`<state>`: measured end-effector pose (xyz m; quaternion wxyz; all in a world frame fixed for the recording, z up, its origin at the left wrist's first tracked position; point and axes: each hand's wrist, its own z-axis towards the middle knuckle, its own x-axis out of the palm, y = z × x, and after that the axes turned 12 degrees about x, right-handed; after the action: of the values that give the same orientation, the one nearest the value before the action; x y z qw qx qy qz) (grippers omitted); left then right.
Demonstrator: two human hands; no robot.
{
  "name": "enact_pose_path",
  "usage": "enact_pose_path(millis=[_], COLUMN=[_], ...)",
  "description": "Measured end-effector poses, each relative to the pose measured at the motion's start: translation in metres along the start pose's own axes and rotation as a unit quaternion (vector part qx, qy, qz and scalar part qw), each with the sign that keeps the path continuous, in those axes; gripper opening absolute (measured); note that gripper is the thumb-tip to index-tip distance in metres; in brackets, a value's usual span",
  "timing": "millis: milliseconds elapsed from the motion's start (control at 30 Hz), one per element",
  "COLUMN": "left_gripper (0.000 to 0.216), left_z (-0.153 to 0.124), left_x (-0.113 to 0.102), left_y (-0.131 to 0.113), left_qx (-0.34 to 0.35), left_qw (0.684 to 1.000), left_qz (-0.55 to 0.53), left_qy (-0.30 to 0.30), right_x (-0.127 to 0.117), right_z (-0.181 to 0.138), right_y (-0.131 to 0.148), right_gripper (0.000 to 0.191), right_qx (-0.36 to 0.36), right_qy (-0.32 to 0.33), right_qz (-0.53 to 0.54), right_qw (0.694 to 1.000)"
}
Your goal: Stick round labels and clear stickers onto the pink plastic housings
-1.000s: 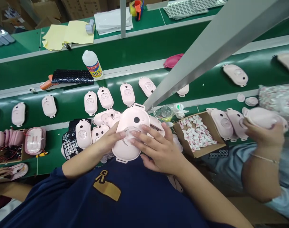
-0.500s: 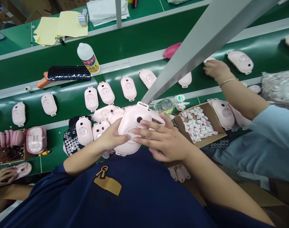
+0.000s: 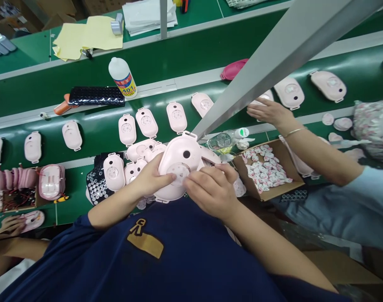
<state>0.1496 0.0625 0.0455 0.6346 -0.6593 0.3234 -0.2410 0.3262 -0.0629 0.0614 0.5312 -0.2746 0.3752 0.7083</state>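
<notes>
My left hand [image 3: 151, 178] grips a pale pink plastic shell [image 3: 175, 157] by its left side, with the thumb lying on the front. The shell has a black round spot, a clear oval window and loop lugs at its ends. At the window's right edge is my right hand [image 3: 213, 191], its fingers curled and bunched together. Whatever may be in those fingertips is hidden. Similar pink shells [image 3: 114, 172] lie just behind and left of my hands, partly overlapping. A black sheet with clear round pieces [image 3: 97, 186] lies beside them.
A green conveyor [image 3: 97, 130] carries spaced-out pink shells. A grey metal post [image 3: 260, 71] slants across the right. A labelled white bottle [image 3: 122, 77] stands on the far ledge. Right are a clear bottle [image 3: 221, 140] and a carton [image 3: 293, 186] of small pieces. Co-workers' hands [image 3: 268, 111] work on both sides.
My right hand's fingers, spread over the shell's front before, are now curled in at the window's edge. The co-worker's hand on the right has moved left along the belt.
</notes>
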Motion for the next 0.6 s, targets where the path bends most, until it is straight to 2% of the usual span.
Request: enact_pose_path(millis=[67, 100, 167, 233, 300, 367, 467, 600], left_gripper=[0.07, 0.07, 0.071, 0.071, 0.072, 0.072, 0.075, 0.078], left_z=[0.0, -0.001, -0.002, -0.003, -0.004, -0.005, -0.006, -0.009], left_x=[-0.003, -0.005, -0.007, -0.007, -0.003, 0.003, 0.012, 0.017], left_y=[0.002, 0.003, 0.004, 0.003, 0.001, -0.002, -0.006, -0.009], left_qx=[-0.004, -0.006, -0.01, -0.012, -0.009, -0.001, 0.012, 0.0], left_qw=[1.0, 1.0, 0.999, 0.999, 0.998, 0.997, 0.995, 0.992], left_qz=[-0.011, -0.019, -0.034, -0.046, -0.058, -0.071, -0.099, -0.123], left_qy=[-0.013, -0.019, -0.023, -0.02, -0.018, -0.014, -0.011, -0.025], right_x=[-0.007, -0.012, -0.022, -0.03, -0.029, -0.018, 0.006, 0.022], right_z=[-0.004, -0.007, -0.014, -0.02, -0.022, -0.021, -0.014, -0.008], right_y=[-0.008, -0.013, -0.021, -0.024, -0.02, -0.012, 0.002, 0.008], right_gripper=[0.016, 0.014, 0.013, 0.028, 0.06, 0.086, 0.094, 0.096], right_qx=[-0.049, -0.052, 0.004, 0.123, 0.253, 0.334, 0.358, 0.364], right_qy=[0.021, 0.065, 0.201, 0.294, 0.28, 0.225, 0.186, 0.17], right_qz=[0.047, 0.066, 0.083, 0.102, 0.169, 0.272, 0.386, 0.413], right_qw=[0.997, 0.994, 0.976, 0.942, 0.91, 0.874, 0.83, 0.817])
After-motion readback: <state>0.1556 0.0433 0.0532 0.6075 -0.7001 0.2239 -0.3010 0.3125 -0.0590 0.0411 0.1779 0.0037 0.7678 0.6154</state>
